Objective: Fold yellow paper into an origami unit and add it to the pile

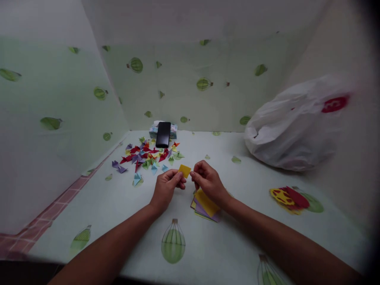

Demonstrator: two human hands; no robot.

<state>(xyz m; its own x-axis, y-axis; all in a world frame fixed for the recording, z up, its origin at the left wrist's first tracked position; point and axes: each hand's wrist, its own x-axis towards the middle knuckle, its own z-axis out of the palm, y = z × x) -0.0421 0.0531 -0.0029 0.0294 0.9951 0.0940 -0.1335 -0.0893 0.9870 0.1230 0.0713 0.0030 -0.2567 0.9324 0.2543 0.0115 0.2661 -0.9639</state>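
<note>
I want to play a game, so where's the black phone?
In the head view, the black phone is left of centre near the back of the table, just in front of the tissue box and beside colourful folded papers.

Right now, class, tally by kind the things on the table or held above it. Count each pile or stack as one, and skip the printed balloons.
Phone: 1
Patterned box: 1
Plastic bag: 1
Folded-paper pile: 1
Paper-sheet stack: 1
Red-and-yellow pile: 1
Held yellow paper: 1
Total: 7
</note>
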